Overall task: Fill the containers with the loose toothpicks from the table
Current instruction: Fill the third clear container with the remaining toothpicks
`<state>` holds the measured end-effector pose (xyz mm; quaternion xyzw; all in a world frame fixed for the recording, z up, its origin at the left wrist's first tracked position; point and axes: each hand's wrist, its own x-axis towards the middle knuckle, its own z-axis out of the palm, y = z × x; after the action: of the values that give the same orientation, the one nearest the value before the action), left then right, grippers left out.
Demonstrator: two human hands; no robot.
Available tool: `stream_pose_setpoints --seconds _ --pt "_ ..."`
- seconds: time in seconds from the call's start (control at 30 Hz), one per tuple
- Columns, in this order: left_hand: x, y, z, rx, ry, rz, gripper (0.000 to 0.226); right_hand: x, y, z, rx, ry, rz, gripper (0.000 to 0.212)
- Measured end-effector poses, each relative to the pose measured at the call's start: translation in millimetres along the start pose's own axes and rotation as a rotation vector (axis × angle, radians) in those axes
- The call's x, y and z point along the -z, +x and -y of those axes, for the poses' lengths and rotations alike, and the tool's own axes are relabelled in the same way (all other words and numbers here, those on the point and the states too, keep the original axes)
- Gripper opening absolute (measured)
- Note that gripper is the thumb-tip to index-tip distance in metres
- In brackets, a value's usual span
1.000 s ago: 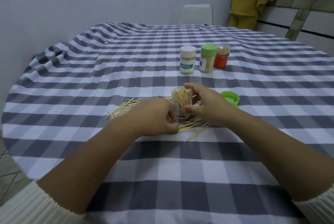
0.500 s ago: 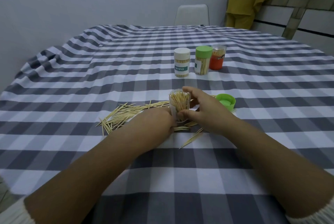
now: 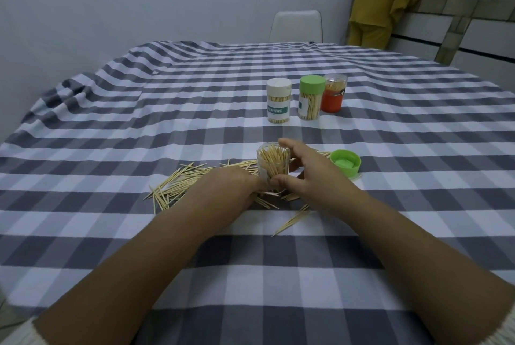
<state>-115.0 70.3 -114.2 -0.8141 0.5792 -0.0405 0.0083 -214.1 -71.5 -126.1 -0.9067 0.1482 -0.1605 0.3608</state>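
loose toothpicks (image 3: 181,183) scattered on bench, left hand (image 3: 234,188) resting on them, its fingers hidden, can't tell. clear container (image 3: 273,167) upright, full of picks, right hand (image 3: 309,174) fingers curled round it. green lid (image 3: 345,163) just right.

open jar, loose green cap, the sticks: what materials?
Open jar: clear, glossy, likely plastic; the sticks inside show through its wall. Green cap: opaque moulded plastic, smooth with a slight sheen. Toothpicks: pale matte slivers, wood or bamboo; cannot tell which.

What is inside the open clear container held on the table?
The clear container holds upright toothpicks. The right hand grips it; thumb and left hand cover its base.
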Motion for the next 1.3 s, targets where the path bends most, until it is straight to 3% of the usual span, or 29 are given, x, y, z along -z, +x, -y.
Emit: stream_pose_setpoints --seconds 0.23,0.33,0.4,0.53,0.6,0.67,0.73,0.97,1.17,1.3 --pt "16.5 -2.6 11.5 0.177 -0.258 0.059 0.031 1.2 0.2 0.1 -0.023 0.015 0.012 0.070" --pt "22.2 -4.9 20.5 0.198 -0.587 -0.183 0.031 -0.1 0.1 -0.9 -0.028 0.007 0.013 0.070" --pt "24.4 -0.8 23.6 0.219 -0.837 -0.269 0.026 -1.1 0.4 -0.8 -0.031 -0.005 0.013 0.070" --pt "29.7 19.9 17.5 0.273 -1.561 -0.419 0.021 -1.0 -0.1 -0.7 -0.023 0.014 0.002 0.070" --pt "33.1 29.3 15.3 0.246 -1.732 -0.513 0.019 -1.0 -0.8 -1.1 -0.020 0.015 0.002 0.070" --pt "34.2 36.0 11.8 0.228 -1.706 -0.575 0.017 -1.4 -0.5 -2.2 -0.020 0.020 0.001 0.070" --pt "31.6 38.7 6.5 0.244 -1.536 -0.583 0.014 -2.0 0.1 -2.8 -0.013 0.029 0.000 0.070" --pt "13.5 32.3 5.6 0.354 -1.235 -0.340 0.011 -4.8 2.6 -7.5 0.018 0.065 -0.005 0.067" --pt "14.6 30.4 5.4 0.321 -1.148 -0.298 0.009 -5.1 3.0 -7.7 0.034 0.069 -0.009 0.067" --pt "22.0 23.8 5.3 0.278 -1.074 -0.178 0.011 -4.4 1.6 -6.2 0.020 0.053 0.001 0.067"
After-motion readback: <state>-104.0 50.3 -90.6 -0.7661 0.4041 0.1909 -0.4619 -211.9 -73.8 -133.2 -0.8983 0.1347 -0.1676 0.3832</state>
